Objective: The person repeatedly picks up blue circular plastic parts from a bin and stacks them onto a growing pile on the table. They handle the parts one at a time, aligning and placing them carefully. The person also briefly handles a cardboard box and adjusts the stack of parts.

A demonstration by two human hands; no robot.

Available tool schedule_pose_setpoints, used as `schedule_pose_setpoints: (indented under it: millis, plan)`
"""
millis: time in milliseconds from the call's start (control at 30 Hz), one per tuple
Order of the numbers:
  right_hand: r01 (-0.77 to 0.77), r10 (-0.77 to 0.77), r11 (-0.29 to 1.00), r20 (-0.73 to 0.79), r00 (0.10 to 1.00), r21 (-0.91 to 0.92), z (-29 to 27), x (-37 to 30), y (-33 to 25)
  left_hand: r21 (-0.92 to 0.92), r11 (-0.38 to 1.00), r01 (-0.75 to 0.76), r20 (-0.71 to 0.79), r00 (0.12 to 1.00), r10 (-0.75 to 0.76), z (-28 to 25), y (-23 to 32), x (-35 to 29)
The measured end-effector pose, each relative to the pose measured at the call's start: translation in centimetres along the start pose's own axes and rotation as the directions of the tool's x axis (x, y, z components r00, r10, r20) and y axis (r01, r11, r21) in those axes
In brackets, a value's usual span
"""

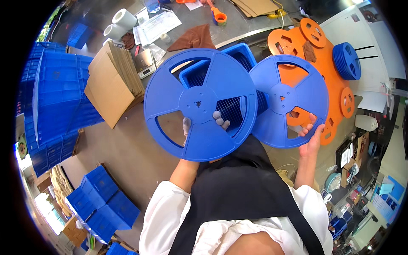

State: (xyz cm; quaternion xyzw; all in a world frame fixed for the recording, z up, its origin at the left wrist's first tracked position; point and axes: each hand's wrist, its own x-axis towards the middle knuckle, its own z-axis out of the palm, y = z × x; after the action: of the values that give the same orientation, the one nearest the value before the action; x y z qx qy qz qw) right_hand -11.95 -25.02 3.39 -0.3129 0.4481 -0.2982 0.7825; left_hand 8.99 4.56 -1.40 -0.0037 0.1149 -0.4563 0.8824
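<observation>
1. Grey workbench below, crowded all round: stacked blue crates on the person's left, a sheaf of flat cardboard, a small scale, two white tape rolls and a brown cloth further back.
2. Left hand is up under the big blue reel; fingertips poke through one spoke window, so it is clamped around a spoke near the hub.
3. Right hand pinches the lower rim of the second blue reel, fingers hooked through a cut-out. Both reels are held up above the bench, edges overlapping, over a blue bin.
4. Orange reels and a stack of small blue reels lie on the white table to the right.
5. Judging by the look, these are thin moulded plastic flanges: light, fairly stiff, though wide enough to flex and wobble if held by one edge.
6. Smooth faces look slippery; the spoke windows and hub offer the surest grip.
</observation>
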Motion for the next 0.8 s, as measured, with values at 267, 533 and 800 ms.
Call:
schedule_pose_setpoints:
  millis: [267, 533, 800]
  plan:
    - [-0.025, -0.046, 0.954, 0.230, 0.972, 0.297, 2.6, -4.7, 2.1, 0.077, 0.988, -0.135, 0.192, 0.974, 0.118, 3.1, 10.9, -3.8]
    - [-0.133, -0.023, 0.907, 0.361, 0.932, 0.401, 7.0, -6.0, 3.0, 0.097, 0.930, -0.355, 0.273, 0.908, 0.318, 4.3, 15.1, -6.2]
    - [-0.293, -0.013, 0.870, 0.613, 0.790, 0.396, 9.5, -6.3, 2.7, 0.090, 0.976, -0.200, 0.290, 0.942, 0.167, 2.5, 14.7, -4.1]
